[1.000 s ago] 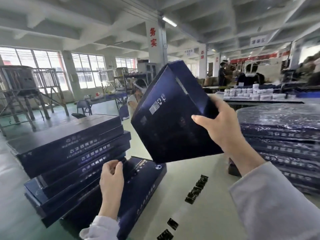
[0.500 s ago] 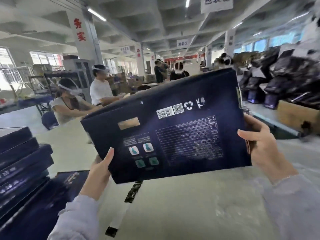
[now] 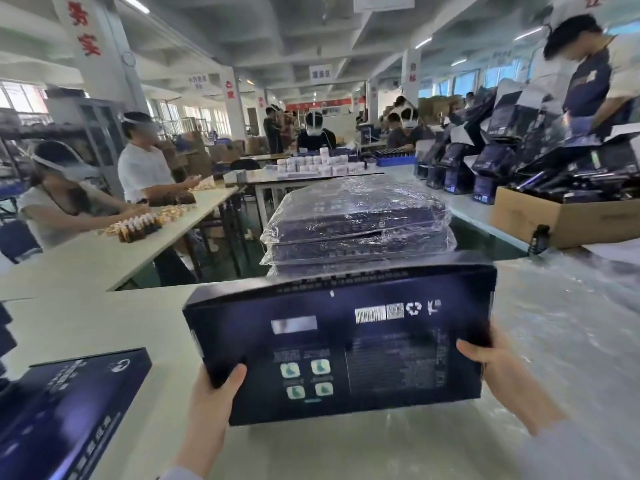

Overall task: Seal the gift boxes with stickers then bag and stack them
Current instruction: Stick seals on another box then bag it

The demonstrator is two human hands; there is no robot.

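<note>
Holding a dark blue gift box point(image 3: 346, 344) between both hands over the middle of the table point(image 3: 104, 323), with the printed back face turned toward the camera and the top edge tipping away. Gripping its lower left corner with the left hand point(image 3: 214, 396), thumb pressing on the printed face, other fingers hidden behind the box. Clasping its right end with the right hand point(image 3: 498, 372), thumb curling over the front, other fingers wrapping behind out of sight. Displaying on that face a barcode, a recycling mark and four small pale green squares. Not revealing whether the lower edge is touching the table or hanging just above it.

Having a second gift box point(image 3: 69, 410) lying flat at the table's near left corner, well apart from the held one and running off the lower left of the view. Facing a stack of bagged boxes point(image 3: 356, 223) wrapped in crinkled clear plastic, sitting just behind the held box by the table's far edge. Working over a clear plastic sheet point(image 3: 571, 341) spreading across the table's right side. Standing near a cardboard carton point(image 3: 554, 220) of dark packages beyond the far right corner. Sharing the hall with seated people point(image 3: 145, 168) handling small bottles point(image 3: 138, 226) at a neighbouring table to the left.
</note>
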